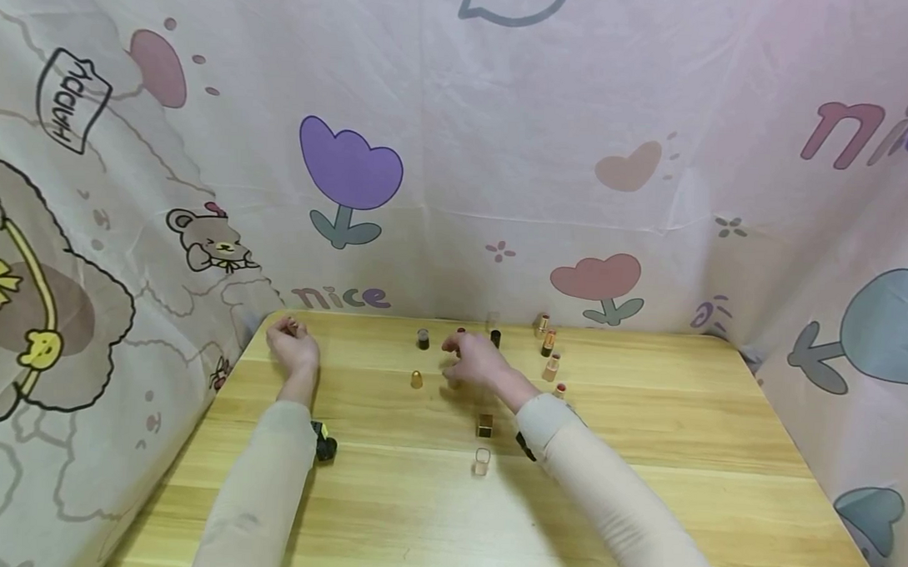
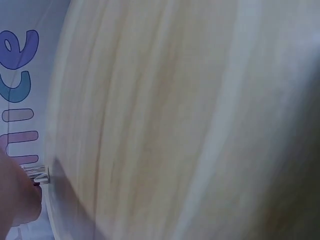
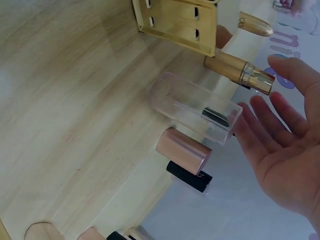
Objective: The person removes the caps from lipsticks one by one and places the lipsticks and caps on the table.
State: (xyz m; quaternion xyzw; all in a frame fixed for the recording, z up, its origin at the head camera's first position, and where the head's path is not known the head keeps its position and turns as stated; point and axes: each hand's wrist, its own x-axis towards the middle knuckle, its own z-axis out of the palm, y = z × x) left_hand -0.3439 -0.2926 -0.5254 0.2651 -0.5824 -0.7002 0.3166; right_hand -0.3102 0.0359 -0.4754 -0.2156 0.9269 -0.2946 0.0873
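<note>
At the table's back left corner, my left hand (image 1: 296, 345) pinches a small shiny, silvery piece (image 2: 39, 174); most of it is hidden by the fingers. My right hand (image 1: 476, 358) is over the back middle of the table, thumb and fingers apart. In the right wrist view its fingertips are close beside an uncapped gold lipstick tube (image 3: 227, 67) with a shiny collar. Near that hand stand a clear cap (image 3: 192, 107), a rose-gold tube (image 3: 184, 150) and a black tube (image 3: 189, 176). A gold bullet-shaped cap (image 1: 416, 380) stands to its left.
A dark-and-clear small container (image 1: 423, 339) stands left of the right hand. Several lipsticks (image 1: 552, 368) form a line to its right. Nearer the front are a gold square case (image 1: 485, 426) and a clear cap (image 1: 481, 463). Printed cloth (image 1: 472, 192) hangs behind the wooden table (image 1: 644, 424).
</note>
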